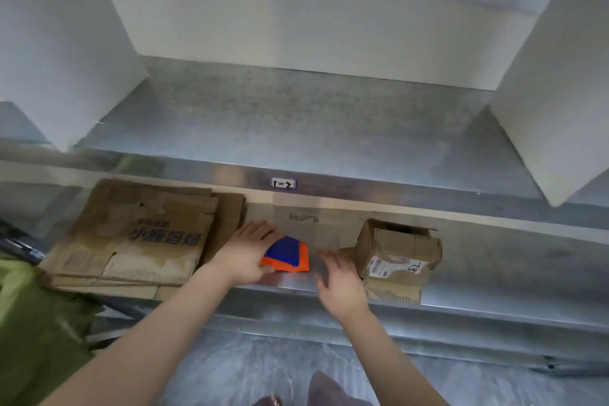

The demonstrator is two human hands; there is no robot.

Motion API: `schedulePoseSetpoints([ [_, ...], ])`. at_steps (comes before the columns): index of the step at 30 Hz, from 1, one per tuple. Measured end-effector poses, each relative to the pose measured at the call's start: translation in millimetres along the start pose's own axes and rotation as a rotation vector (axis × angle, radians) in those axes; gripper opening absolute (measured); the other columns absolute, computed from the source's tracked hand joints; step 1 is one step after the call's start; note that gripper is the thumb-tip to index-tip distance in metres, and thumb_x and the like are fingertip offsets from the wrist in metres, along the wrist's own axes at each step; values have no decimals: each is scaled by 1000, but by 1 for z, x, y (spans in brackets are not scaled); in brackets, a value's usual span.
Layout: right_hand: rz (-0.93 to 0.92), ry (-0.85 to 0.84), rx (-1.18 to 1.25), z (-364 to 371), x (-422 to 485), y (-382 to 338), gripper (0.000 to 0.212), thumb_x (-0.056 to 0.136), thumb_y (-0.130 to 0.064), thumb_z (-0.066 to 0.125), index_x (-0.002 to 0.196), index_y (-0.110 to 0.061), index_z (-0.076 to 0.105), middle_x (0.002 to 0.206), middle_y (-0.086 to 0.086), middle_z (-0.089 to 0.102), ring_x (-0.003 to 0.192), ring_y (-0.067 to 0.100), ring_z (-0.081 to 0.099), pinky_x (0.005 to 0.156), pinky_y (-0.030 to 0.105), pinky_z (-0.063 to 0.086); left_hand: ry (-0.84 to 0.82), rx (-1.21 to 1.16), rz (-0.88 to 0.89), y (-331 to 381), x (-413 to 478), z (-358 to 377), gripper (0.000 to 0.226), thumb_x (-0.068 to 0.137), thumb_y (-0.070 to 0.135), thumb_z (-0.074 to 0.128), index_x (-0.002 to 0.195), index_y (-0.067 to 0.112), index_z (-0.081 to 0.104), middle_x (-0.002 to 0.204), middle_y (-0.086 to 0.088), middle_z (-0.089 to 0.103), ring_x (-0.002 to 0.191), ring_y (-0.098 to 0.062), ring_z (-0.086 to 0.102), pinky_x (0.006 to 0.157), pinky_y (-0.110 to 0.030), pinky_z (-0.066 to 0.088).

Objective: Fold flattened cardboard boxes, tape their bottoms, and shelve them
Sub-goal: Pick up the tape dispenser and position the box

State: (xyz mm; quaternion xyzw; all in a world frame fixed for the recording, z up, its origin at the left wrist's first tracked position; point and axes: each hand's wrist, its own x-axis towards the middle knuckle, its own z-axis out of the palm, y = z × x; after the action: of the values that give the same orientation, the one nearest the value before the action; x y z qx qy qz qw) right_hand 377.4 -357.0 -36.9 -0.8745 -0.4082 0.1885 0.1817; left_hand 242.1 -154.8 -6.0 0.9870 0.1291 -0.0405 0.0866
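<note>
Flat boxes (131, 241): stacked at the left end of the lower shelf (494, 293), worn and creased. Likely light, stiff across the panels, floppy at the folds. Best taken by the near long edge, one hand at each end.

Dispenser (293, 255): orange and blue, just right of the stack.

Left hand (247, 252): fingers over the dispenser's top, thumb at its near edge, grasping it.

Right hand (339, 280): released, fingers spread, blurred, apparently touching nothing, between dispenser and small box (398, 250).

White boxes (66, 43) stand on the upper shelf (280, 115).
</note>
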Motion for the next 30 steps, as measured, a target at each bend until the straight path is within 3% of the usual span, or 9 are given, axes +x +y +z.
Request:
schedulePoseSetpoints([
  [3,44,1,-6,6,-1,2,51,98,-34,47,147,-21,38,154,3,34,137,25,36,107,32,38,10,-49,-7,-4,10,4,68,69,50,75,126,16,58,126,-9,60,114,-34,57,100,-42,42],
  [8,86,-12,-7,12,3,4,52,98,-30,46,148,-17,36,152,5,37,136,25,36,107,30,35,-60,-181,-46,-6,20,7,58,82,38,67,134,20,47,128,-5,50,116,-26,47,93,-33,41],
  [13,85,16,38,16,10,5,51,97,-29,49,146,-22,40,146,3,43,132,24,40,104,31,39,-136,-235,-54,-12,18,7,60,79,55,67,130,30,48,123,4,51,111,-18,46,92,-28,40],
  [20,39,43,53,24,20,7,46,98,-28,48,144,-20,44,142,4,47,125,28,47,99,34,43,26,-306,-30,-9,6,12,54,74,51,69,121,26,58,111,4,60,101,-17,53,85,-25,41],
  [24,19,31,57,29,31,12,44,101,-25,44,144,-20,42,146,5,44,131,26,43,104,32,39,179,-260,44,-15,-7,2,36,71,34,71,104,20,65,93,3,65,85,-19,61,77,-24,43],
  [27,35,-41,161,30,43,9,46,101,-25,46,146,-20,39,150,5,38,140,24,33,112,34,33,222,-302,35,-20,-15,-13,38,72,33,70,106,17,65,96,2,65,89,-17,60,83,-17,36],
  [30,32,-45,279,24,48,4,44,101,-26,48,144,-21,42,147,6,43,138,24,36,112,38,35,196,-337,47,-12,-18,-23,44,74,39,61,112,19,63,104,2,62,96,-15,54,86,-7,27],
])
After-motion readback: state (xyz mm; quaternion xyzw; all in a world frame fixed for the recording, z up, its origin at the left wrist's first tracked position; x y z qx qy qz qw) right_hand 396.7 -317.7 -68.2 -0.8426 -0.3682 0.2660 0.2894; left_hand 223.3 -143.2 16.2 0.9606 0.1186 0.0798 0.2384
